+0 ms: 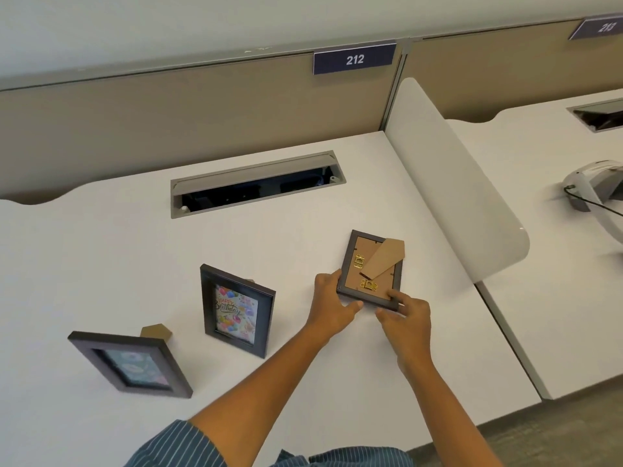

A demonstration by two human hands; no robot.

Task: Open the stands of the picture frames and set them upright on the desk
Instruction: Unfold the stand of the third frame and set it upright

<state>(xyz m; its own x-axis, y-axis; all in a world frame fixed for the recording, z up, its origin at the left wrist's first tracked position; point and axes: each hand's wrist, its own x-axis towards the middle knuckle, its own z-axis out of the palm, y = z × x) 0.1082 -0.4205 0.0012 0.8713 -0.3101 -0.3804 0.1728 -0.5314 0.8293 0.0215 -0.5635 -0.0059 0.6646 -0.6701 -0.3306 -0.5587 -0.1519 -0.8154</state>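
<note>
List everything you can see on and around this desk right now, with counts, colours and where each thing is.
standing picture frames: 2, dark, upright at desk left and centre
third picture frame: 1, dark, back up, brown stand swung out, held at near edge
desk: 1, white
cable hatch: 1, grey, open, desk rear
divider: 1, white, right of desk
number sign 212: 1, dark blue, on partition
left hand: grips frame's left corner
right hand: grips frame's right corner

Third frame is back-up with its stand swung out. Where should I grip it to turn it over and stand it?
Grip the face-down frame by its two long side rails, one hand from each side. The cardboard stand juts over the far right corner and brass hangers sit on the backing, so keep fingers on the rails. The left hand and right hand already hold the near corners.
</note>
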